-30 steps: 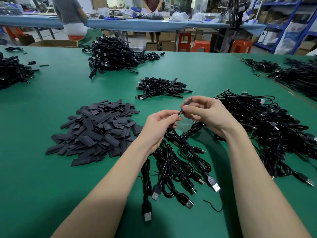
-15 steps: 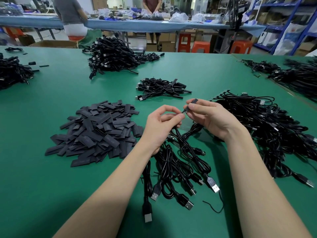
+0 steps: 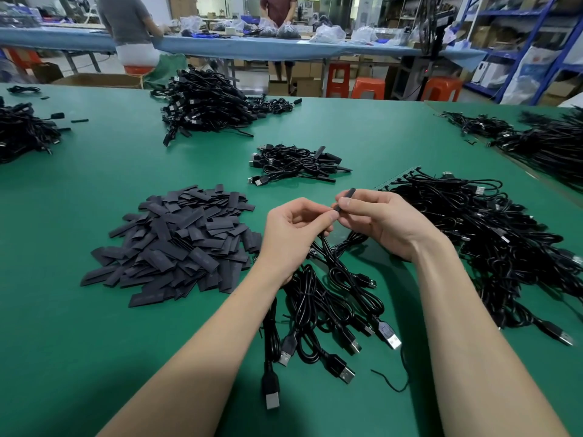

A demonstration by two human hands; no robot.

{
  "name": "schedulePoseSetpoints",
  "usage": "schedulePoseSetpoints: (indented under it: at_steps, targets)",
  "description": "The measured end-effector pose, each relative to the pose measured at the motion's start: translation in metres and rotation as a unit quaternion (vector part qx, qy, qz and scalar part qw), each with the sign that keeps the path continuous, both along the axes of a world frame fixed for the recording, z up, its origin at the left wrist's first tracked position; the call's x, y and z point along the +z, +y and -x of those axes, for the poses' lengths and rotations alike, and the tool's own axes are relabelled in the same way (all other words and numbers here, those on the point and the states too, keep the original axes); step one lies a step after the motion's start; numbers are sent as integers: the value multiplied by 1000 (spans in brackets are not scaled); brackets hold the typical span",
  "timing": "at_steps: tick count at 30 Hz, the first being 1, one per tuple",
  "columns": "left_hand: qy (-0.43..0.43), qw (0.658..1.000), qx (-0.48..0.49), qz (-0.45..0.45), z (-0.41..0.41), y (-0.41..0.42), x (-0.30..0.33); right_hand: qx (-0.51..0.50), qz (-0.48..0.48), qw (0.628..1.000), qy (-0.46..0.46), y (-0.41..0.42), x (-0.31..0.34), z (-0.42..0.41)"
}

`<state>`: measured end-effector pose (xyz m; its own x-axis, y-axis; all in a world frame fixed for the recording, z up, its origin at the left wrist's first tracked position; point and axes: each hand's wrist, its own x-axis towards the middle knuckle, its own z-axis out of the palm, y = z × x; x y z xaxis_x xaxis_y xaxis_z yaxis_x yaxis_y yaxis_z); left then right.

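Item: black sleeve (image 3: 347, 197), pinched in right hand (image 3: 383, 223) grip, above mid green desk (image 3: 94, 342). Left hand (image 3: 291, 239) grip pinches cable (image 3: 328, 250) end, meeting the sleeve. Sleeve pile (image 3: 176, 241) at left; any print there, possibly faint, is unreadable.

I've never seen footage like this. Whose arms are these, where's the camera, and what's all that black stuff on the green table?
No machine here: these are a person's bare arms, filmed by a wide-angle camera worn on the head, looking down. The left hand pinches a black cable near its end; the right hand pinches a small black sleeve at that end. On the table lie a pile of flat black sleeves at left, cables with plugs in front, and a big heap of cables at right.
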<state>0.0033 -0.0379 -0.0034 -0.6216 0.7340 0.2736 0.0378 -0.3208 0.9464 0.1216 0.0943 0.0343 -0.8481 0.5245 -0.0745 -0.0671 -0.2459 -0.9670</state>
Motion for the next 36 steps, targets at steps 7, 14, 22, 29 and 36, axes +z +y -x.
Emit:
schedulePoseSetpoints:
  at_steps: [7,14,22,29,36]
  targets:
    - [-21,1000,-14,-3,2,2,-1,2,-16,1000,1,-1,-1,-1]
    - [-66,998,-10,-19,5,1,0,-59,-77,992,84,-17,1,13]
    - [-64,998,-14,-10,6,2,-1,-93,-104,986,96,-18,2,15]
    - [-74,997,-4,-13,7,2,-2,-109,-123,982,95,-21,1,19]
    - [-74,997,-12,14,6,2,1,-85,-137,986,33,-19,8,15]
